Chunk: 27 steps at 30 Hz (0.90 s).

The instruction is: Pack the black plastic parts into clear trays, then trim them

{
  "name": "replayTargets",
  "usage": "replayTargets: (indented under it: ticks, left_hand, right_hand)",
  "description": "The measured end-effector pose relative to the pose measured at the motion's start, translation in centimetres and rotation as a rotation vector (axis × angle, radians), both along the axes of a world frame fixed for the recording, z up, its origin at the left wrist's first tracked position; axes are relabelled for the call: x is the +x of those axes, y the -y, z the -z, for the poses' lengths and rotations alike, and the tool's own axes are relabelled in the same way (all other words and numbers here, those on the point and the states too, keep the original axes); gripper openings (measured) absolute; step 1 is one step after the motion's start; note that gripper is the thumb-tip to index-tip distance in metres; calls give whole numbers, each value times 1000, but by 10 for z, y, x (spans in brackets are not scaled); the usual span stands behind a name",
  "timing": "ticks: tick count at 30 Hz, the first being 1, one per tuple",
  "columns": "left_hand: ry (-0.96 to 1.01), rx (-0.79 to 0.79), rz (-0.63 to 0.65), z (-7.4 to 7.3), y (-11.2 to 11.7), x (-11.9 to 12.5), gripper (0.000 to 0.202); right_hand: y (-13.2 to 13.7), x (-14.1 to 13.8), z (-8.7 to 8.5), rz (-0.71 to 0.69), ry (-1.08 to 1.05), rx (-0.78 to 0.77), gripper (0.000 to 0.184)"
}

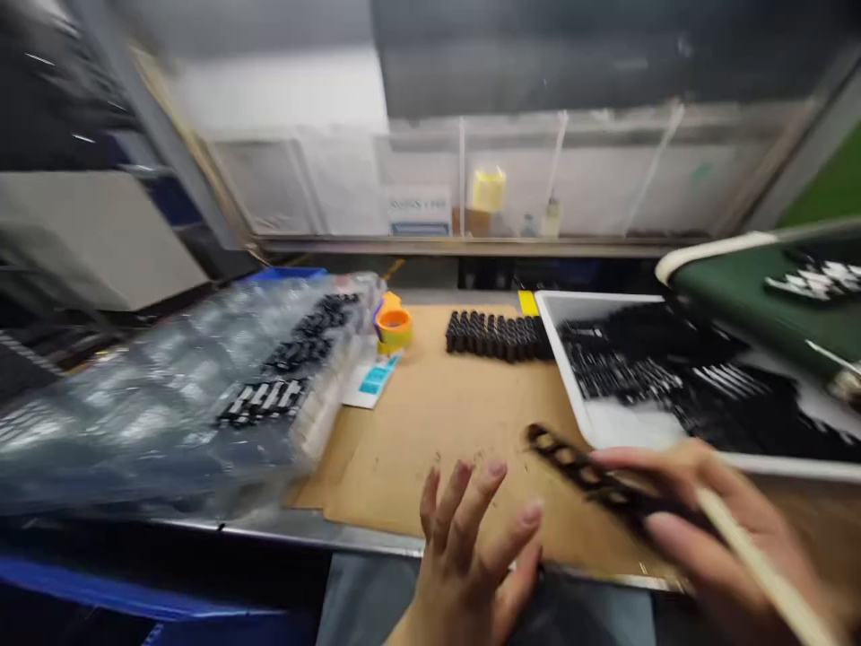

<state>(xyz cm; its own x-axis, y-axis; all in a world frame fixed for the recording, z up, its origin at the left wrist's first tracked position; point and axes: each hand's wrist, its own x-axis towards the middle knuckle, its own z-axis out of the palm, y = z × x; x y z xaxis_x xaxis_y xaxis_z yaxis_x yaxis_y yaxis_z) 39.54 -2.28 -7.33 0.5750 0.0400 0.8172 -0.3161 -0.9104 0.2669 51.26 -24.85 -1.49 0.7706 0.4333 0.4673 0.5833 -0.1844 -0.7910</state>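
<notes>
My left hand point(464, 565) is raised over the front edge of the table, palm side partly turned away, its fingers spread and nothing in them. My right hand point(740, 538) grips a long black bar with a row of holes or notches point(578, 467), tilted over the cardboard; motion blurs it. A pale stick point(760, 565), its kind unclear, also lies across that hand. Just beyond it is a white tray point(632, 435) filled with black parts point(619, 372).
On brown cardboard point(430, 440) stand rows of small black cylinders point(498, 335). Rolls of tape point(394, 325) sit beside a bubble-wrap-covered stack point(168, 386) bearing black parts at left. A green conveyor belt point(746, 287) overhangs the tray at right; a clear-panelled frame point(423, 247) closes the back.
</notes>
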Motion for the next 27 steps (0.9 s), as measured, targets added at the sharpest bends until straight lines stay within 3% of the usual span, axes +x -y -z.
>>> replayTargets:
  ticks: [3, 5, 7, 10, 13, 16, 19, 23, 27]
  left_hand:
    - [88, 20, 33, -15, 9, 9, 55]
    - [-13, -80, 92, -14, 9, 9, 48]
    - [-267, -263, 238, -11, 7, 2, 53]
    - [-712, -593, 499, -9, 7, -14, 55]
    - [-838, -731, 568, -11, 11, -25, 62]
    - [-847, -731, 595, -10, 13, -28, 72]
    - [-886, -670, 596, -7, 11, -28, 67]
    - [-890, -602, 610, 0, 9, -29, 63]
    - [-828, -669, 637, 2, 8, -30, 69]
  right_hand:
    - [-52, -74, 5, -167, -540, 352, 33]
    - [-71, -95, 11, -128, -646, 599, 42]
    - [-74, -102, 19, -73, -684, 704, 41]
    - [-65, -100, 28, -43, -755, 596, 34]
    - [-61, -95, 36, -49, -826, 475, 35]
    - [-62, -92, 41, -85, -870, 421, 36]
    - [-64, -90, 43, -127, -850, 381, 39]
    - [-69, -86, 36, -177, -820, 317, 41]
    - [-73, -84, 30, -136, -779, 308, 40]
